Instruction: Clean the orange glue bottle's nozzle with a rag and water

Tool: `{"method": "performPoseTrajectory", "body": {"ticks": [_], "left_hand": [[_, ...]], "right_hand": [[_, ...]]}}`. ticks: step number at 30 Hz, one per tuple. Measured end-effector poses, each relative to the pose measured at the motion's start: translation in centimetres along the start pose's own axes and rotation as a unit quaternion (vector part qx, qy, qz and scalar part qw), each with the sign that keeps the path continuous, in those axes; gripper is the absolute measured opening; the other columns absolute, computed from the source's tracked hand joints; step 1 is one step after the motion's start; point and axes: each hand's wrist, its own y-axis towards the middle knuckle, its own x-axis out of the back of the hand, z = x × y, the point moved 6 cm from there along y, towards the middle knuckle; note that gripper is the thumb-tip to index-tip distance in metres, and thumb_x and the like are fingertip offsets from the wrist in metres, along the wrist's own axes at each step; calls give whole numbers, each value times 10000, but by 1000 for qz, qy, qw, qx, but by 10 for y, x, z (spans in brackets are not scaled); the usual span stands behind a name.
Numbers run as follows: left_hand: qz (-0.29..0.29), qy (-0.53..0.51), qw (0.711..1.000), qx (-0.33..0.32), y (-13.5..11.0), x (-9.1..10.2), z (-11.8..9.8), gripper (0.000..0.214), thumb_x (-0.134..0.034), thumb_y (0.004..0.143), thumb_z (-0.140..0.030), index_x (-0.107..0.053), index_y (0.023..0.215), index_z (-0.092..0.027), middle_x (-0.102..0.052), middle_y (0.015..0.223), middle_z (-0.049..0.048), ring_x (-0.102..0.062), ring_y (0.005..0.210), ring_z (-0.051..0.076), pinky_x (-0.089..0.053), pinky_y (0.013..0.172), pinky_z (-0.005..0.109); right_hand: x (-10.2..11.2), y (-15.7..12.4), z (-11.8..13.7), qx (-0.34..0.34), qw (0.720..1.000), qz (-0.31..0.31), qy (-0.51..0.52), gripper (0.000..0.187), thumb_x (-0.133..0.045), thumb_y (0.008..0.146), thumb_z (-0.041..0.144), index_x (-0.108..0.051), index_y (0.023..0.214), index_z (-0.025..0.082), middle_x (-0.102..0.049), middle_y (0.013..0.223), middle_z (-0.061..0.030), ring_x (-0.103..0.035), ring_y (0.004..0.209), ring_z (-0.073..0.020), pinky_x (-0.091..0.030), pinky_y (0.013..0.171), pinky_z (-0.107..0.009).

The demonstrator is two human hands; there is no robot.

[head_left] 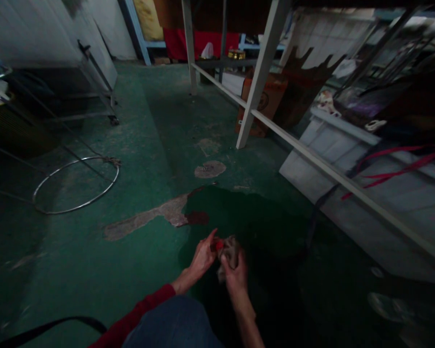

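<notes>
Low over the green floor, my two hands are close together in the middle of the head view. My left hand [204, 254] grips a small red and black object [217, 245], too small and blurred to name; its index finger points forward along it. My right hand [237, 273] is closed around a crumpled greyish rag [231, 252]. The rag lies against the right end of the red object. A knee in blue jeans [174, 324] shows below the hands.
A pale metal table frame [253, 96] stands ahead, its lower rail running right. Cardboard boxes [271, 99] sit behind its leg. A grey bin [329, 179] with cloth and red straps is at right. At left are a metal ring base [76, 209] and a wheeled cart [94, 116].
</notes>
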Motion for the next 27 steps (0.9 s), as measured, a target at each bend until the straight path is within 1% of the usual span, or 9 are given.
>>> {"method": "performPoseTrajectory", "body": {"ticks": [4,7,9,13,17,19,21,24,27], "left_hand": [[-5,13,1000,9,-3,0,3,638,-370,678,-53,-382,1315,-101,-712,970,93,-664,880,208,-491,812,351],[-3,16,1000,4,-2,-1,1,691,-392,635,-43,-380,1320,-132,-712,976,67,-664,870,200,-477,836,350],[-6,18,1000,1,-1,0,1,671,-402,650,-59,-386,1317,-127,-715,946,66,-665,836,202,-483,813,345],[-12,19,1000,4,-1,3,1,634,-381,686,-68,-386,1319,-106,-707,807,48,-648,704,179,-495,736,317],[6,15,1000,-6,-2,3,-1,675,-412,663,-59,-368,1332,-132,-702,828,37,-641,731,174,-486,770,312],[18,10,1000,-15,-1,4,-2,692,-421,660,-54,-352,1342,-146,-703,869,42,-641,777,188,-473,819,345],[34,1,999,-28,-1,6,-2,732,-426,655,-44,-311,1365,-181,-695,959,43,-630,867,204,-445,878,380],[64,-20,997,-48,-1,8,-3,789,-449,633,-29,-284,1375,-241,-644,1135,31,-568,1037,224,-396,952,398],[77,-43,995,-51,-2,5,-6,732,-487,656,-47,-323,1344,-234,-583,1235,50,-528,1105,225,-392,971,380]], "right_hand": [[-20,-3,0,26,998,56,-24,203,-511,751,236,-655,891,203,-651,917,-71,-614,875,-187,-467,790,-291],[-19,6,3,36,995,74,-56,172,-530,728,220,-666,829,192,-637,807,-66,-604,767,-187,-463,712,-286],[-19,11,7,44,993,88,-72,137,-557,705,214,-667,779,184,-620,743,-55,-589,697,-179,-455,655,-273],[-24,11,18,70,986,132,-69,175,-515,737,187,-664,827,201,-615,763,-26,-579,692,-141,-439,623,-223],[-22,10,17,75,984,149,-65,206,-481,733,169,-674,796,206,-599,691,-4,-568,624,-123,-431,582,-205],[-16,13,11,69,985,147,-65,182,-502,706,176,-677,748,207,-612,695,-7,-587,638,-131,-446,599,-212],[-5,20,2,55,989,122,-66,173,-523,705,216,-675,785,204,-644,820,-36,-615,754,-159,-469,684,-239],[16,30,-17,18,996,58,-70,306,-482,755,291,-619,1003,173,-611,1059,-101,-577,991,-213,-443,863,-327],[20,35,-37,-12,997,35,-65,414,-489,764,313,-519,1144,151,-616,1061,-104,-589,979,-209,-461,850,-346]]}}
